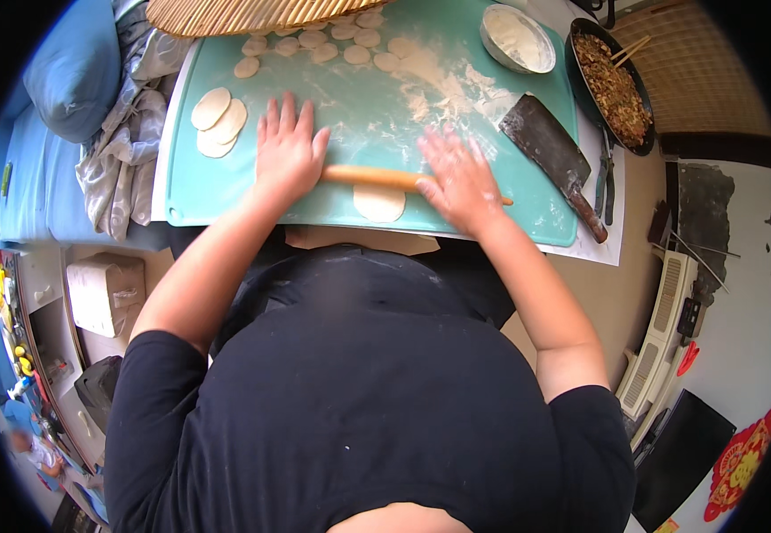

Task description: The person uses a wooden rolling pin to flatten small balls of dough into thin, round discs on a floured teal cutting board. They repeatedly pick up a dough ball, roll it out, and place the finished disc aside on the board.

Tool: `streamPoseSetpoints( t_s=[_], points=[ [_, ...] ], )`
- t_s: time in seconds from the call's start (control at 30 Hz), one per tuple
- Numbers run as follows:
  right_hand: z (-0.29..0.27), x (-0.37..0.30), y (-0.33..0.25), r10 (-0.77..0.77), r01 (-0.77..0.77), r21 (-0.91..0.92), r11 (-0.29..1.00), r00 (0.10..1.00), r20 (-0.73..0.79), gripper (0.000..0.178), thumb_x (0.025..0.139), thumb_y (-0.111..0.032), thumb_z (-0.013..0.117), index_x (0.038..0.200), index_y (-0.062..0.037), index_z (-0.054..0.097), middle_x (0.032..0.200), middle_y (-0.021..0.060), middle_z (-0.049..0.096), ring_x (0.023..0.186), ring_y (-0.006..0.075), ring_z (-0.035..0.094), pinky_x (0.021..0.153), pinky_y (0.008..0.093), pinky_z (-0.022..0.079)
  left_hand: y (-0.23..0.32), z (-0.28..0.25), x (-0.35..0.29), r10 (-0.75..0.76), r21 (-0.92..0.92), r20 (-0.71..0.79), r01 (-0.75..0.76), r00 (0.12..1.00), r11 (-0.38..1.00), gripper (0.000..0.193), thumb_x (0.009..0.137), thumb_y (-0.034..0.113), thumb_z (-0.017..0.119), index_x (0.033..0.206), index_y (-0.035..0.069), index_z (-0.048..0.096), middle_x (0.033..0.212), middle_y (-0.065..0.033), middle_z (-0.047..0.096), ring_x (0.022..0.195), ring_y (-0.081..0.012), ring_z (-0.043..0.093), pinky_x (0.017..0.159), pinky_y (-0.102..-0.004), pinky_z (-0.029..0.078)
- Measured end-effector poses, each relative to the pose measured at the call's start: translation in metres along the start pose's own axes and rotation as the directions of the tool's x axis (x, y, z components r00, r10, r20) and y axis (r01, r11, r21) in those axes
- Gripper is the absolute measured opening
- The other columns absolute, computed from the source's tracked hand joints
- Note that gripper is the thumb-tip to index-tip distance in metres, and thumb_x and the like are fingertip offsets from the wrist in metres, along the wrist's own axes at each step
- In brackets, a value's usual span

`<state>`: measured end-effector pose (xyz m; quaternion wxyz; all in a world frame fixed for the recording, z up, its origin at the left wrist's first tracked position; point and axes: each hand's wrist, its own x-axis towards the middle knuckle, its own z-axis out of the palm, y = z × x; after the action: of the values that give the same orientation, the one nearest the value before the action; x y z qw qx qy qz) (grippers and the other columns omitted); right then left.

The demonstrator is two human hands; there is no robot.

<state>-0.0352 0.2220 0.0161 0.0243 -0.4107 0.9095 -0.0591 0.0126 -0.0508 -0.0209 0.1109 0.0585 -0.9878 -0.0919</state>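
Observation:
My left hand (290, 149) lies flat with its fingers stretched out, the palm over the left end of a wooden rolling pin (369, 177). My right hand (462, 180), floury and slightly blurred, rests on the pin's right part with fingers spread. Below the pin, partly under it, is a round dough wrapper (379, 204) on the teal mat (332, 206). Left of my left hand, several rolled wrappers (219, 124) overlap in a small pile. Farther back lie several small flattened dough pieces (313, 39), dusted with flour.
A wicker tray (243, 13) covers part of the far edge. At the far right stand a bowl of flour (517, 39) and a pan of chopped filling (612, 84) with chopsticks. A cleaver (547, 147) lies right of my right hand. Loose flour (443, 80) covers the mat's middle.

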Motion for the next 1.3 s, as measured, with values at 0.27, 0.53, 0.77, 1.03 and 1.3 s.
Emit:
streamPoseSetpoints(
  t_s=[0.27, 0.53, 0.77, 1.03, 1.3],
  points=[
    [0.012, -0.057, 0.001, 0.067, -0.067, 0.071, 0.995, 0.998, 0.005, 0.055, 0.082, -0.033, 0.063, 0.129, -0.0088, 0.048, 0.144, 0.0115, 0.036, 0.135, 0.0326, 0.030, 0.107, 0.0501, 0.026, 0.048, -0.020, -0.027, 0.225, -0.528, 0.170, -0.104, 0.959, 0.843, 0.055, 0.078, 0.008, 0.065, 0.129, 0.005, 0.047, 0.138, -0.0197, 0.039, 0.128, -0.0374, 0.038, 0.104, -0.0406, 0.035],
    [-0.004, -0.063, -0.015, -0.005, 0.062, 0.164, 0.984, 0.945, -0.328, 0.036, 0.067, -0.009, 0.072, 0.101, -0.0069, 0.060, 0.100, 0.0068, 0.064, 0.102, 0.0300, 0.059, 0.093, 0.0472, 0.043, 0.063, -0.024, -0.005, 0.134, -0.424, 0.379, 0.043, 0.916, 0.904, 0.006, 0.071, 0.012, 0.065, 0.076, 0.010, 0.064, 0.079, -0.0121, 0.060, 0.081, -0.0342, 0.060, 0.073, -0.0411, 0.049],
    [-0.001, -0.053, -0.017, -0.114, 0.200, 0.158, 0.967, 0.894, -0.434, 0.034, 0.065, -0.008, 0.073, 0.096, -0.0069, 0.060, 0.093, 0.0079, 0.063, 0.086, 0.0285, 0.060, 0.084, 0.0435, 0.047, 0.067, -0.028, -0.009, 0.076, -0.397, 0.522, 0.163, 0.850, 0.903, 0.013, 0.072, 0.011, 0.066, 0.083, 0.007, 0.062, 0.086, -0.0119, 0.062, 0.085, -0.0323, 0.060, 0.076, -0.0401, 0.048],
    [0.002, -0.050, -0.008, -0.077, 0.189, 0.230, 0.955, 0.904, -0.419, 0.032, 0.065, -0.007, 0.073, 0.095, -0.0063, 0.060, 0.091, 0.0084, 0.063, 0.084, 0.0290, 0.060, 0.076, 0.0408, 0.048, 0.034, -0.046, -0.015, 0.111, -0.773, 0.266, 0.143, 0.958, 0.618, 0.011, 0.080, 0.007, 0.065, 0.091, 0.006, 0.062, 0.083, -0.0093, 0.066, 0.077, -0.0231, 0.063, 0.073, -0.0306, 0.050],
    [0.017, -0.047, 0.009, 0.033, 0.082, 0.208, 0.975, 0.868, -0.496, 0.034, 0.066, -0.007, 0.073, 0.098, -0.0066, 0.061, 0.092, 0.0084, 0.064, 0.083, 0.0294, 0.061, 0.072, 0.0386, 0.048, -0.121, -0.049, 0.022, -0.034, -0.265, -0.159, -0.009, 0.987, 0.964, 0.019, 0.083, 0.007, 0.059, 0.102, 0.007, 0.062, 0.099, -0.0121, 0.063, 0.095, -0.0314, 0.060, 0.081, -0.0376, 0.048]
  ],
)
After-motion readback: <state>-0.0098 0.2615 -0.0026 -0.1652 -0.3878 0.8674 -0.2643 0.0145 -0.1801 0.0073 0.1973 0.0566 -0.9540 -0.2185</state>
